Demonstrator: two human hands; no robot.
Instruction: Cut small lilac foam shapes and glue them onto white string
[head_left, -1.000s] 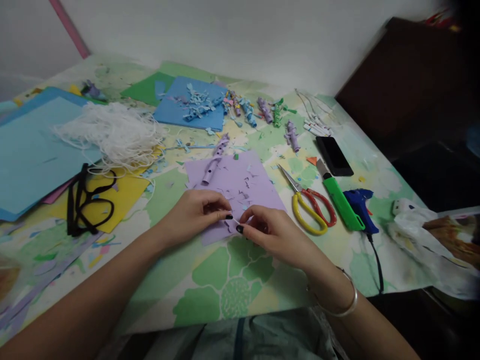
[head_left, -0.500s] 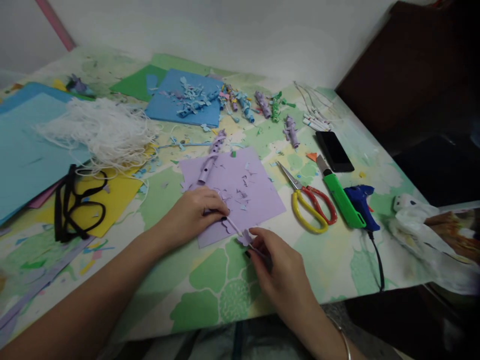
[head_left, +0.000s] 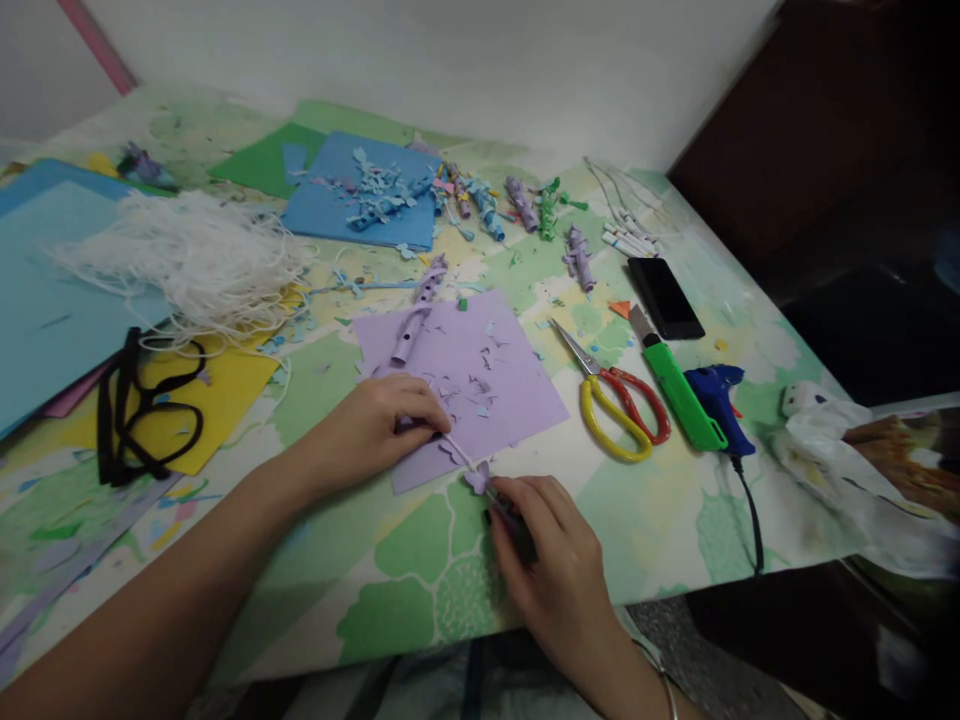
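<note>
My left hand [head_left: 382, 420] rests over the near left part of a lilac foam-like sheet [head_left: 517, 370], its thumb and fingers pinched on a thin white cord [head_left: 460, 452]. Along the cord sits a small lilac flower-shaped cutout [head_left: 478, 480], just past the sheet's near edge. My right hand [head_left: 555, 555] is closed just below the cutout, fingertips pinching the cord's other side; what lies deeper inside its fingers is hidden. Another scalloped lilac piece [head_left: 448, 452] shows under the cord by my left fingertips. A rolled lilac tube with holes [head_left: 411, 335] lies on the sheet.
Scissors [head_left: 615, 410], a green utility knife [head_left: 682, 395], a blue glue gun [head_left: 720, 405] and a phone [head_left: 666, 298] lie to the right. Leftward are a white string heap [head_left: 202, 265] and black glasses [head_left: 150, 415]. Blue sheets [head_left: 322, 215] with scraps lie behind.
My right fingertips have drawn slightly down, leaving a small gap below the flower cutout. My left hand keeps its pinch on the cord. The view has shifted a little.
</note>
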